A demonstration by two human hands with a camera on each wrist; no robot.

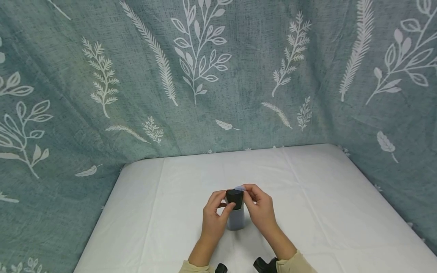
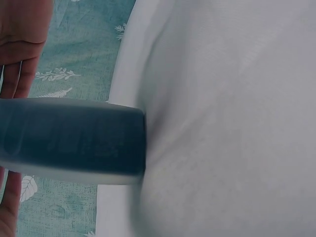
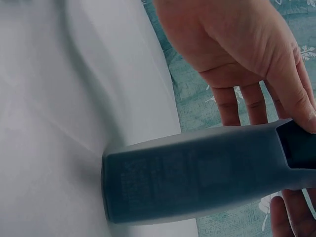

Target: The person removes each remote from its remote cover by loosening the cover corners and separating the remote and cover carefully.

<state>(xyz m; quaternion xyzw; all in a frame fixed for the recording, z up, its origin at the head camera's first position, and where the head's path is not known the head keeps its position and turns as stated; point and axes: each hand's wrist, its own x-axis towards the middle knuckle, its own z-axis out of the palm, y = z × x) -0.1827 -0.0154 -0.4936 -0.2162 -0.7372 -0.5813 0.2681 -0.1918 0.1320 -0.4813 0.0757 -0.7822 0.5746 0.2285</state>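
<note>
A grey-blue bottle (image 1: 236, 220) with a black upper part (image 1: 234, 199) stands upright on the white-covered table. My left hand (image 1: 213, 217) holds its top from the left, the thumb against the black part. From the right, my right hand (image 1: 263, 210) pinches the top edge, where a pale blue piece (image 1: 240, 188) shows; whether that piece is a lid is unclear. In the left wrist view the bottle (image 2: 74, 140) lies across the frame, its top cut off. The right wrist view has the bottle (image 3: 192, 173) with the right thumb on its dark part (image 3: 298, 145).
White cloth (image 1: 184, 182) covers the table. Behind and at both sides hangs a green-blue curtain (image 1: 252, 53) with white leaf prints. Black devices (image 1: 266, 265) sit near the wrists at the bottom edge, beside beige sleeves (image 1: 295, 264).
</note>
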